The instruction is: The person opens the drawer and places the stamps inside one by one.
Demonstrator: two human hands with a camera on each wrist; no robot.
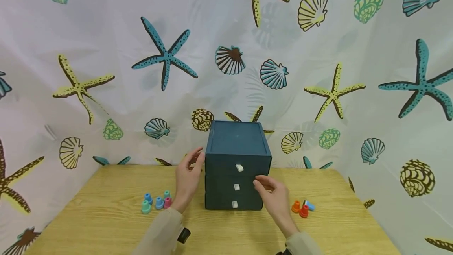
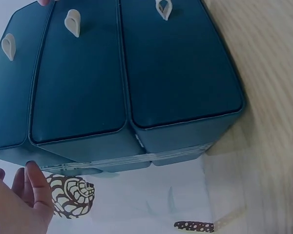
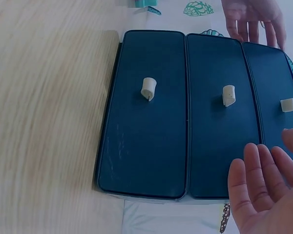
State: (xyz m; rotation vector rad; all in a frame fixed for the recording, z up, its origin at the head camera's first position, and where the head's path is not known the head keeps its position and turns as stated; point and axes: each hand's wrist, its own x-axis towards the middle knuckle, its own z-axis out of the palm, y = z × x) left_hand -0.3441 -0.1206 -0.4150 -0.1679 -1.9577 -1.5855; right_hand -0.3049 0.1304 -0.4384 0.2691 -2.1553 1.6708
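Observation:
A dark blue three-drawer box (image 1: 238,139) stands upright, with a small white loop tab on each drawer front. My left hand (image 1: 187,178) is beside its upper left side, fingers slightly bent and holding nothing. In the left wrist view, the left hand (image 2: 22,207) is close to the box's side; I cannot tell whether it touches. My right hand (image 1: 276,198) is at the box's right front edge, with nothing in its grasp. The right wrist view shows the right hand (image 3: 266,190) with fingers extended before the drawer fronts, and the left hand (image 3: 254,22) at the far side.
Several small peg-like plastic pieces (image 1: 146,207) in teal, blue and pink stand on the wooden table (image 1: 116,192) left of the box. To the right are an orange piece (image 1: 296,206), a red one (image 1: 304,211) and a blue one (image 1: 309,205) lying down. A patterned curtain (image 1: 226,93) hangs behind.

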